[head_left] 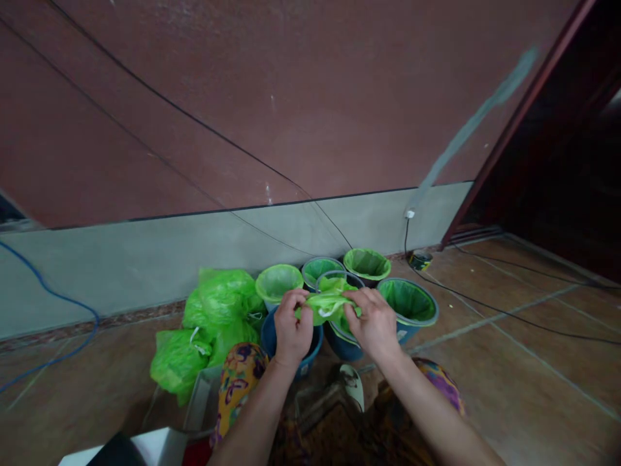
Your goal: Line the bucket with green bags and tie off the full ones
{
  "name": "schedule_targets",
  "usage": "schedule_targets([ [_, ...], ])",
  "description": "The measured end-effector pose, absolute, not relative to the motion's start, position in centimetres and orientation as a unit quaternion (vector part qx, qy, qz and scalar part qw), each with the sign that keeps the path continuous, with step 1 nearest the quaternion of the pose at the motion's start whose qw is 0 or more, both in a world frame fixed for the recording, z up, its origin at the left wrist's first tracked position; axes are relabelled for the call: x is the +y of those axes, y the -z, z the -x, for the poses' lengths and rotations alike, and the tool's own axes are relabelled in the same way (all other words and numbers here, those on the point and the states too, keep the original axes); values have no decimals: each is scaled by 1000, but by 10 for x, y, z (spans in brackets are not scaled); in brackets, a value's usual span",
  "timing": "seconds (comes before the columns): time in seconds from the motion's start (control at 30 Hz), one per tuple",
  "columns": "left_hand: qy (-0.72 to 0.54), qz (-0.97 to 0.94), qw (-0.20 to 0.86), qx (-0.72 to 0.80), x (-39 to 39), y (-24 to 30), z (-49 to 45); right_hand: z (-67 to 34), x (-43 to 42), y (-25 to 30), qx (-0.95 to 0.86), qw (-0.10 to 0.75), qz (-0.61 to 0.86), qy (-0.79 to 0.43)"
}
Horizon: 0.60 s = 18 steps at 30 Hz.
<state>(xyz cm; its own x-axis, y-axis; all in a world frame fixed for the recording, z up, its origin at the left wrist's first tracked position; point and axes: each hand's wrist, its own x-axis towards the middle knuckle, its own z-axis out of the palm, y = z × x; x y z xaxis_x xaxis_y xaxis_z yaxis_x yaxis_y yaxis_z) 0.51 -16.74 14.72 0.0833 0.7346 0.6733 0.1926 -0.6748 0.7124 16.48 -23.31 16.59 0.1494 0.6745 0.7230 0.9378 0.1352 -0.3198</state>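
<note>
The left hand (292, 327) and the right hand (373, 320) are both closed on a crumpled green bin liner (330, 303), the fingers pinching its plastic from either end so that it bunches between them; a white drawstring (328, 312) shows at its lower edge; the liner is held just above two blue bins, one blue bin (310, 355) under the left hand, a second blue bin (345, 346) under the right hand; just right of the right hand stands a lined blue bin (408, 304); beyond the hands, near the wall, stand three more lined bins (367, 264); left of the left hand, stuffed green bags (213, 310) lie heaped on the tiled floor (509, 362).
</note>
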Motion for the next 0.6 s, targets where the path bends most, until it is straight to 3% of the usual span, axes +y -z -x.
schedule_targets([
  [0.13,-552,-699,277,360,-170,-143,-5,-165,-234,-167,-614,429,641,166],
  [0.4,-552,-779,75,288,-192,-166,3,-149,-226,-186,-641,455,602,139],
  [0.6,-575,-736,94,344,-191,-159,-5,-136,-222,-195,-662,472,577,82],
])
